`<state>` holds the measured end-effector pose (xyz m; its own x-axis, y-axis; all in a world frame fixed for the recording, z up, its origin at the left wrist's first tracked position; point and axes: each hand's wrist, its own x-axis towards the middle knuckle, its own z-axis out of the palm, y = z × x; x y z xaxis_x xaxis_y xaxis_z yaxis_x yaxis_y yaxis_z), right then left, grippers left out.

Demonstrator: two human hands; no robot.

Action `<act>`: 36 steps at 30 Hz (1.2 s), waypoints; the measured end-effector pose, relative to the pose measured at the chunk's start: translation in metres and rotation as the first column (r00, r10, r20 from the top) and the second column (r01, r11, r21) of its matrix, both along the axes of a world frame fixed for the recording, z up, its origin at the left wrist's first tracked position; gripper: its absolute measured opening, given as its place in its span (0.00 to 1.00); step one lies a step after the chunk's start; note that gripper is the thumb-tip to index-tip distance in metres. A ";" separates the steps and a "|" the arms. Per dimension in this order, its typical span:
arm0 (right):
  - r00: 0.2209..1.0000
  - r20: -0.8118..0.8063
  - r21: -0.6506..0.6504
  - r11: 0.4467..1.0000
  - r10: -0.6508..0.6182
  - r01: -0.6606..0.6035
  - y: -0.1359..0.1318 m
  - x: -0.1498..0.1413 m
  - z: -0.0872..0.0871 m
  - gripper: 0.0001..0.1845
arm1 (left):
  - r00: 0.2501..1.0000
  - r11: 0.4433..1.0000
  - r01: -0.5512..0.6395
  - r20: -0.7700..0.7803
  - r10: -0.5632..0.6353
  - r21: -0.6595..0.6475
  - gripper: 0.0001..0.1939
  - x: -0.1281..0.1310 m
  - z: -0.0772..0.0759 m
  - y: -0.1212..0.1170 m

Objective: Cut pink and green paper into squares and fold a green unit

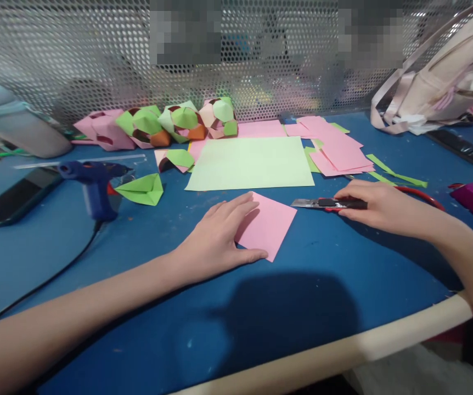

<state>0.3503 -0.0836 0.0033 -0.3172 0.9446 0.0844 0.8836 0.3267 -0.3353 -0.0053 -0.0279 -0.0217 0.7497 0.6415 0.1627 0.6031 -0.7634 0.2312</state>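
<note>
A pink square of paper (pixel 267 225) lies on the blue table, turned so a corner points towards me. My left hand (pixel 215 236) rests on its left side, fingers stretched out along the upper edge and thumb near the bottom corner. To the right, my right hand (pixel 378 206) has its fingers closed on the dark handle of a utility knife (pixel 322 203). The knife's blade is out and points left, close to the paper's right corner. Something red (pixel 421 195) curves out behind my right hand, partly hidden by it.
A pale green sheet (pixel 253 164) and pink paper pieces (pixel 339 145) lie beyond my hands. Folded paper shapes (pixel 146 123) line the mesh panel (pixel 286 66). At left are a blue glue gun (pixel 92 186) with its cord and a folded green piece (pixel 141 189). A phone (pixel 462 147) lies right.
</note>
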 end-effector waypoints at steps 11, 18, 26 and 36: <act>0.998 -0.056 -0.038 0.999 0.016 -0.018 -0.003 -0.009 0.004 0.16 | 0.980 0.998 0.047 0.198 -0.038 -0.041 0.35 0.000 -0.001 0.010; 0.998 -0.053 -0.057 0.998 0.018 -0.021 -0.002 -0.006 -0.001 0.17 | 0.930 0.959 0.165 0.288 -0.230 0.231 0.31 0.001 0.001 0.001; 0.998 -0.048 -0.025 0.999 0.030 -0.031 -0.001 -0.008 -0.002 0.16 | 0.866 0.945 0.213 0.400 -0.300 0.247 0.22 -0.003 0.001 -0.006; 0.993 -0.114 0.034 0.999 0.041 -0.037 -0.001 -0.008 0.001 0.18 | 0.885 0.955 0.198 0.379 -0.271 0.219 0.10 -0.008 0.008 -0.001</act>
